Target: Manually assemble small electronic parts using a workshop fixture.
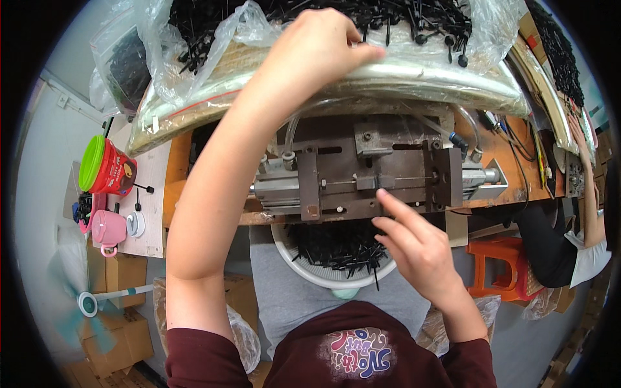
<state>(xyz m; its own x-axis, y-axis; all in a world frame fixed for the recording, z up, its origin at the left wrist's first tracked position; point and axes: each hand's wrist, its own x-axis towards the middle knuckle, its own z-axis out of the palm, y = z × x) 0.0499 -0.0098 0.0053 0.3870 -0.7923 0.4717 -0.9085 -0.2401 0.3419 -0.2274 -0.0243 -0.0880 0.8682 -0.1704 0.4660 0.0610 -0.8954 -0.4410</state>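
My left hand is stretched far forward over a bag of black plastic parts, which have thin stems and small round heads. Its thumb points right, and the other fingers are mostly hidden behind the hand. With fingers extended and apart, my right hand is at the front of a dark metal clamping fixture. The index fingertip meets, or nearly meets, a small dark block at the fixture's middle. Below the fixture, a white basket full of black stemmed parts rests on my lap.
Air hoses and cylinders flank the fixture on the wooden bench. At left are a red tub, a pink mug and a fan. Another person's arm and an orange stool are at right.
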